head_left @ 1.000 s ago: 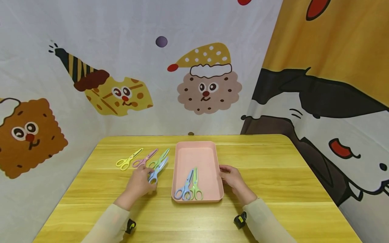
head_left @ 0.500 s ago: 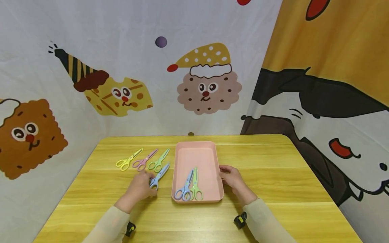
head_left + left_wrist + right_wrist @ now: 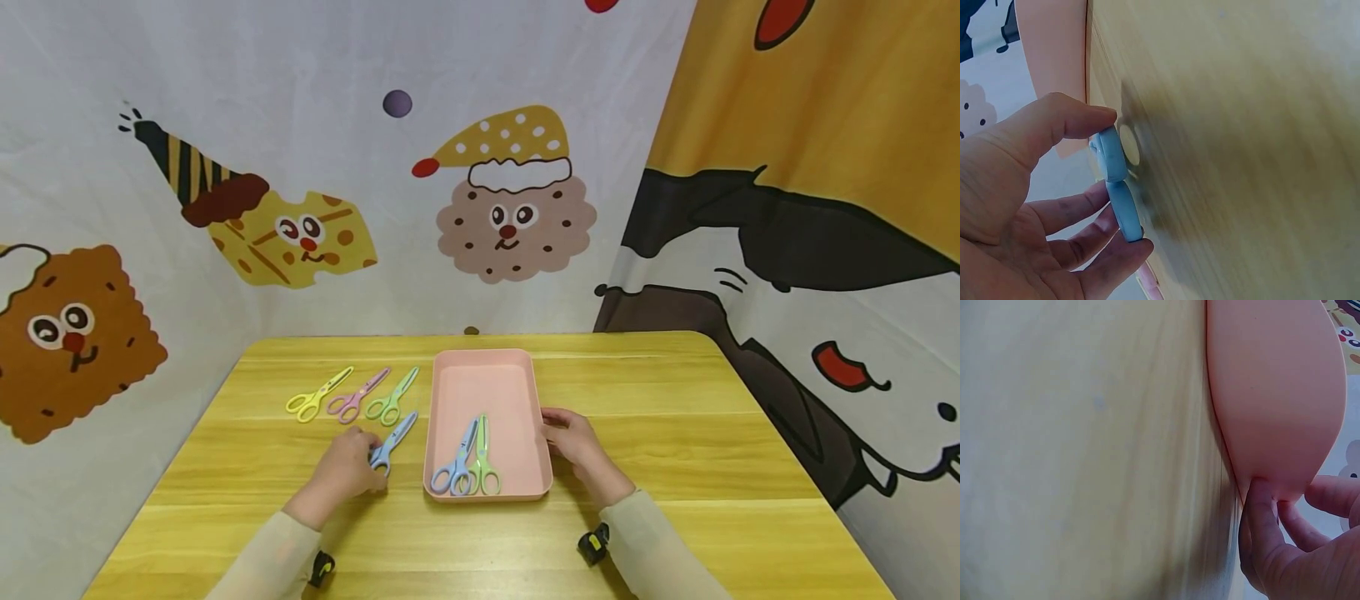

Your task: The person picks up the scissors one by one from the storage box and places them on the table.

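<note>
My left hand (image 3: pixel 347 465) pinches blue scissors (image 3: pixel 393 443) by the handles, thumb on one side and fingers on the other, low over the table. In the left wrist view, the blue handles (image 3: pixel 1116 181) show edge-on above their shadow. A pink tray (image 3: pixel 486 375) stands to their right. Inside its near left corner, blue scissors (image 3: pixel 457 464) overlap green scissors (image 3: pixel 483 458). My right hand (image 3: pixel 577 446) holds the tray's right side, its bent fingers (image 3: pixel 1260 506) against the outer wall. Its grip at the rim is partly hidden.
Yellow scissors (image 3: pixel 318 395), pink scissors (image 3: pixel 358 396) and green scissors (image 3: pixel 393 397) lie in a row left of the tray, blades pointing away. The wooden table (image 3: pixel 712 467) ends at a printed cloth backdrop (image 3: pixel 420 292).
My left hand has drawn the blue scissors toward me, away from the green scissors in the row, and lowered them slightly. The right hand and the tray have stayed put.
</note>
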The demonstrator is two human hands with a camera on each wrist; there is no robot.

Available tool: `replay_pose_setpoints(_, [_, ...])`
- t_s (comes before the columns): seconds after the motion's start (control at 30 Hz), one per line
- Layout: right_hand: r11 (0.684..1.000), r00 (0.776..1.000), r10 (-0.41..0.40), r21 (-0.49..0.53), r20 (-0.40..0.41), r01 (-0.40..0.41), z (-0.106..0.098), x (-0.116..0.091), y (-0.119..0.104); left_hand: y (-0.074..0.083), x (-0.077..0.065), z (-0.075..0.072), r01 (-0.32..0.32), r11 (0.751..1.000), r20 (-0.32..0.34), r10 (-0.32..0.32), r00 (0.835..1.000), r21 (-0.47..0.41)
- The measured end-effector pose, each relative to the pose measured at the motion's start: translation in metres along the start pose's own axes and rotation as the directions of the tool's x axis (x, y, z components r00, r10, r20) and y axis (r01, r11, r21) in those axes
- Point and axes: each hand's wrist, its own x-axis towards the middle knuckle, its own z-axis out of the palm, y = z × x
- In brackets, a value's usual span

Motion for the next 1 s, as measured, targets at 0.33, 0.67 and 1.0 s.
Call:
replay_pose_setpoints(0.33, [1.0,1.0,0.011,0.0,-0.007,-0.011,-0.0006,0.003,0.0018,0.0008,-0.002,0.0005,0.015,1.0,0.005,-0.015,1.0,0.014])
replay_pose_setpoints(0.67, [1.0,1.0,0.014,0.0,-0.009,-0.014,0.0008,0.0043,0.0029,0.0001,-0.0015,0.0003,0.035,0.999,0.025,-0.035,0.999,0.012])
replay_pose_setpoints(1.0, [1.0,1.0,0.016,-0.006,-0.009,-0.016,0.0011,0.0037,0.0023,-0.002,-0.0027,0.0016,0.031,1.0,0.022,-0.031,0.999,0.001])
